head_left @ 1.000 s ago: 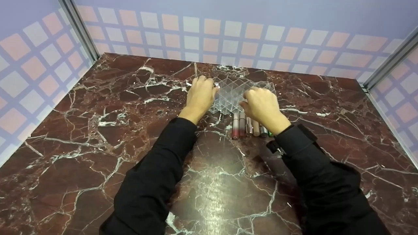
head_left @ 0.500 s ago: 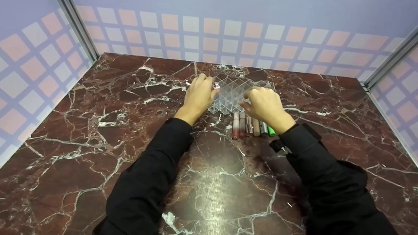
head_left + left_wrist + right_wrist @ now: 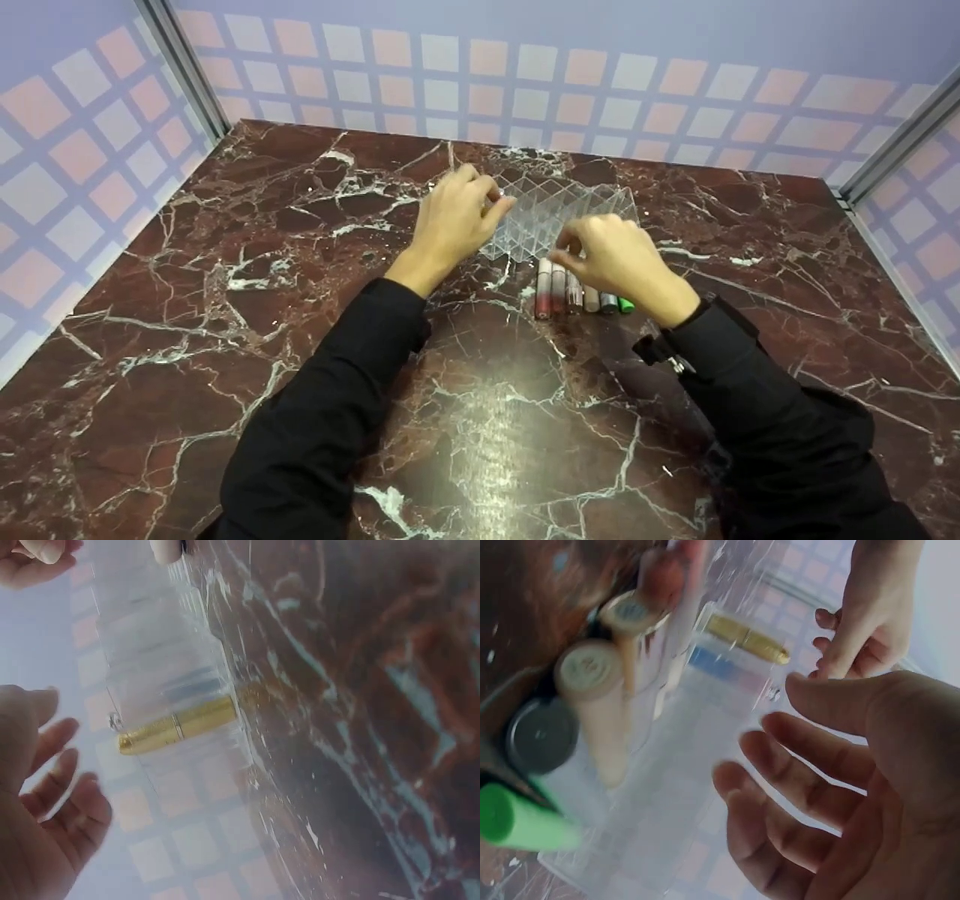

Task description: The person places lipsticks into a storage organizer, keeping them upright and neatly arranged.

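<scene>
A clear plastic organizer (image 3: 529, 225) with diamond-shaped compartments stands toward the back of the table. Over its left end is my left hand (image 3: 452, 214), fingers loosely bent and nothing in them. A gold tube (image 3: 176, 727) stands upright inside that end, just beyond the left fingertips in the left wrist view. Beside it a blue-and-pink tube (image 3: 729, 669) shows through the clear wall. My right hand (image 3: 622, 255), also holding nothing, hovers with relaxed fingers above the near right side of the organizer. Below it lie several cosmetic tubes, among them a red-ended one (image 3: 544, 292).
The tubes lie side by side in front of the organizer, including a beige one (image 3: 592, 690) and a green-capped one (image 3: 525, 821). The dark red marble-patterned tabletop (image 3: 262, 360) is bounded by tile-patterned panels (image 3: 487, 75) at the back and sides.
My left hand has drawn slightly up and back from the organizer's left end, its fingers parting. The right hand has shifted slightly toward the body, lower over the tubes.
</scene>
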`<state>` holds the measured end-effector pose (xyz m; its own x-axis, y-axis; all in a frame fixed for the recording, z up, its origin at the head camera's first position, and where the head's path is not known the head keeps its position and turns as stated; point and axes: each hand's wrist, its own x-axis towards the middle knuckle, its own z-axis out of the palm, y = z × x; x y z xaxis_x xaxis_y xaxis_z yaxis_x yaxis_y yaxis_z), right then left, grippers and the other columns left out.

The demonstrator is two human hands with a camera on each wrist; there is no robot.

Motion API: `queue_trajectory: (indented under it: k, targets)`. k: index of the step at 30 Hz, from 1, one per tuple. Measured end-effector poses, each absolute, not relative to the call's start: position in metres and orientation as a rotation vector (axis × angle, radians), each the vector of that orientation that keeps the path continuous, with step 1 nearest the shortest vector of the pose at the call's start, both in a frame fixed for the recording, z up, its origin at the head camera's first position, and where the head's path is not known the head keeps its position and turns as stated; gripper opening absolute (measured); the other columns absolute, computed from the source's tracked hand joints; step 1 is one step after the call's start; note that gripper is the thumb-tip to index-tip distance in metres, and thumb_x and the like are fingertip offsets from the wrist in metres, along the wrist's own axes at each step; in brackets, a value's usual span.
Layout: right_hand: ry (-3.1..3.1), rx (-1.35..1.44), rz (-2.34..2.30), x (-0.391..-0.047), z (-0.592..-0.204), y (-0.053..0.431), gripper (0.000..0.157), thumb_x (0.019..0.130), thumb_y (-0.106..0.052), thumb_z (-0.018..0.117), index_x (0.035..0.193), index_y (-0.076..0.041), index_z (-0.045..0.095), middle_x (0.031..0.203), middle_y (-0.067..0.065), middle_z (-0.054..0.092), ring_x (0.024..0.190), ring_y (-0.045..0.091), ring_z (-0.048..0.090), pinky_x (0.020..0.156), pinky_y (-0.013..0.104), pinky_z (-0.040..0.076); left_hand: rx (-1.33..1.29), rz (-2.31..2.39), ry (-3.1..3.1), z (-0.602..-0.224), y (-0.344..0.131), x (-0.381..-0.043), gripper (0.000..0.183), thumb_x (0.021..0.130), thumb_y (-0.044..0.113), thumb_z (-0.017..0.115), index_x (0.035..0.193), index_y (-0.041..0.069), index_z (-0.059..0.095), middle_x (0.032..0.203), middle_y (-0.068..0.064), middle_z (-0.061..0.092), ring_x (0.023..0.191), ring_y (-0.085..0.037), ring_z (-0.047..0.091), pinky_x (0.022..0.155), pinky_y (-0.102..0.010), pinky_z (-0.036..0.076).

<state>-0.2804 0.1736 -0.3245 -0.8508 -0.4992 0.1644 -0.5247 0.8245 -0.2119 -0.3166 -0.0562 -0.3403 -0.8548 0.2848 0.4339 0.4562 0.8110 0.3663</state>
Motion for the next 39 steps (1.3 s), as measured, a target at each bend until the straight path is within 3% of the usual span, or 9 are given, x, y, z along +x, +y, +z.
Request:
queue_trajectory:
  k: [2, 6, 10, 15, 19, 24, 28, 33, 39]
  targets:
    - [-2.953, 0.855, 0.369, -0.276, -0.324, 0.171, 0.026, 0.096, -0.032, 0.072, 0.097, -0.007, 0.075, 0.087, 0.01, 0.074, 0.062, 0.019, 0.066, 0.061, 0.038, 0.058, -0.596, -0.706, -2.626, -0.34, -0.053, -0.314, 0.033, 0.103, 0.037, 0.061, 0.096, 0.007, 0.072, 0.091, -0.007, 0.069, 0.075, -0.018, 0.061, 0.069, -0.027, 0.053]
    - [-3.029, 0.91, 0.29, -0.273, -0.326, 0.165, 0.03, 0.094, -0.039, 0.073, 0.082, -0.012, 0.073, 0.07, 0.001, 0.069, 0.054, 0.015, 0.06, 0.057, 0.038, 0.056, -0.592, -0.838, -2.692, -0.337, -0.047, -0.311, 0.036, 0.102, 0.038, 0.061, 0.079, 0.011, 0.07, 0.069, 0.0, 0.065, 0.051, -0.009, 0.048, 0.05, -0.021, 0.042]
    - [-3.074, 0.934, 0.24, -0.271, -0.331, 0.163, 0.037, 0.092, -0.042, 0.075, 0.068, -0.014, 0.066, 0.061, -0.002, 0.06, 0.052, 0.016, 0.055, 0.053, 0.037, 0.052, -0.591, -0.888, -2.791, -0.336, -0.044, -0.309, 0.049, 0.101, 0.039, 0.063, 0.058, 0.016, 0.054, 0.052, 0.006, 0.047, 0.043, -0.006, 0.033, 0.043, -0.019, 0.029]
    - [-3.095, 0.944, 0.224, -0.268, -0.337, 0.162, 0.046, 0.089, -0.048, 0.076, 0.061, -0.015, 0.058, 0.057, -0.002, 0.056, 0.052, 0.017, 0.053, 0.053, 0.037, 0.051, -0.617, -0.805, -2.906, -0.34, -0.04, -0.307, 0.059, 0.1, 0.041, 0.065, 0.051, 0.019, 0.042, 0.045, 0.01, 0.032, 0.04, -0.005, 0.026, 0.039, -0.019, 0.023]
    - [-3.122, 0.903, 0.204, -0.269, -0.341, 0.16, 0.048, 0.089, -0.052, 0.074, 0.06, -0.016, 0.06, 0.058, -0.002, 0.058, 0.054, 0.018, 0.055, 0.055, 0.039, 0.052, -0.574, -0.725, -2.991, -0.344, -0.035, -0.307, 0.058, 0.098, 0.043, 0.067, 0.05, 0.019, 0.045, 0.046, 0.01, 0.035, 0.041, -0.005, 0.03, 0.042, -0.019, 0.029]
    - [-3.116, 0.871, 0.165, -0.27, -0.347, 0.154, 0.043, 0.088, -0.052, 0.075, 0.069, -0.014, 0.067, 0.066, 0.001, 0.065, 0.059, 0.021, 0.062, 0.058, 0.042, 0.056, -0.484, -0.671, -3.085, -0.35, -0.032, -0.309, 0.053, 0.097, 0.046, 0.067, 0.053, 0.018, 0.052, 0.051, 0.007, 0.049, 0.047, -0.009, 0.047, 0.05, -0.023, 0.043]
    - [-3.109, 0.827, 0.157, -0.269, -0.35, 0.149, 0.04, 0.088, -0.052, 0.076, 0.074, -0.015, 0.069, 0.072, 0.004, 0.069, 0.062, 0.022, 0.064, 0.056, 0.043, 0.056, -0.435, -0.684, -3.15, -0.354, -0.033, -0.31, 0.052, 0.096, 0.046, 0.068, 0.055, 0.017, 0.054, 0.052, 0.006, 0.053, 0.05, -0.011, 0.052, 0.052, -0.025, 0.045]
    - [-3.136, 0.81, 0.153, -0.267, -0.35, 0.146, 0.041, 0.088, -0.053, 0.075, 0.072, -0.016, 0.07, 0.072, 0.003, 0.068, 0.06, 0.02, 0.062, 0.055, 0.041, 0.055, -0.438, -0.717, -3.221, -0.356, -0.036, -0.311, 0.048, 0.096, 0.045, 0.068, 0.06, 0.016, 0.055, 0.054, 0.003, 0.058, 0.047, -0.01, 0.055, 0.05, -0.025, 0.048]
    - [-3.126, 0.961, 0.134, -0.266, -0.35, 0.145, 0.047, 0.091, -0.054, 0.071, 0.066, -0.015, 0.062, 0.068, 0.004, 0.061, 0.059, 0.02, 0.058, 0.058, 0.04, 0.054, -0.363, -0.812, -3.316, -0.358, -0.037, -0.312, 0.043, 0.1, 0.046, 0.063, 0.073, 0.013, 0.059, 0.07, -0.003, 0.067, 0.053, -0.014, 0.065, 0.052, -0.027, 0.056]
